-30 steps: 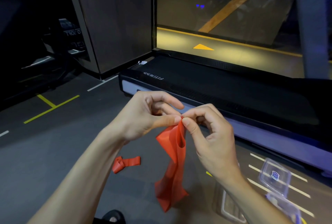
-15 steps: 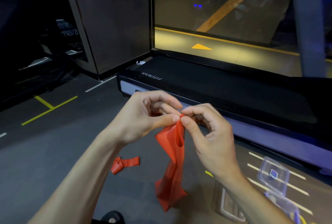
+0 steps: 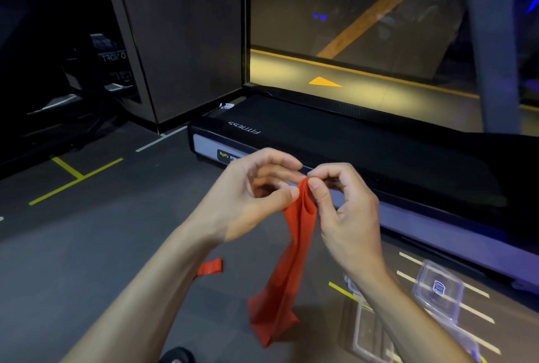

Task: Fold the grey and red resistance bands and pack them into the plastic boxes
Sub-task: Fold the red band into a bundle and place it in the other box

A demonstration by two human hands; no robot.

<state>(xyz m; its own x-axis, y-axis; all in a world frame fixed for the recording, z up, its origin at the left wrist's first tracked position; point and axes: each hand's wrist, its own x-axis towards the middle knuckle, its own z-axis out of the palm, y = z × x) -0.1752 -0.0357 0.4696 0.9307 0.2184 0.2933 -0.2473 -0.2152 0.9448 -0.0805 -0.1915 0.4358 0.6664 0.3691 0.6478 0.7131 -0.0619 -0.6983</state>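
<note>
The step in hand looks like the fold of 1 red band [image 3: 288, 257]: its top edge is gathered between the 2 hands while the rest hangs free in the air, its lower end low over the floor [image 3: 73, 260] without clearly touching it.

Going left to right, the left hand [image 3: 248, 196] has its thumb laid against the band's top edge at the left, with the other fingers curled above; it appears to pinch the band, though the contact of the forefinger is partly hidden. Touching it, the right hand [image 3: 344, 217] pinches the same top edge between thumb and forefinger, the other fingers loosely curled behind.

On the floor, partly hidden behind the left forearm, lies a second red piece [image 3: 210, 267], apparently another band. No grey band is in view.

The next move, as I judge it, calls for bringing the hanging lower end up to the pinched top so the band halves its length, keeping the edges even, since the thin rubber sags and twists easily.

Right of the hands, by the floor's near-right corner, lies a clear plastic box [image 3: 370, 333], partly hidden by the right forearm; nothing red or grey shows in it. Just beyond, a clear lid [image 3: 437, 292] with a small label stands tilted up, near the side of the treadmill [image 3: 379, 147].
</note>
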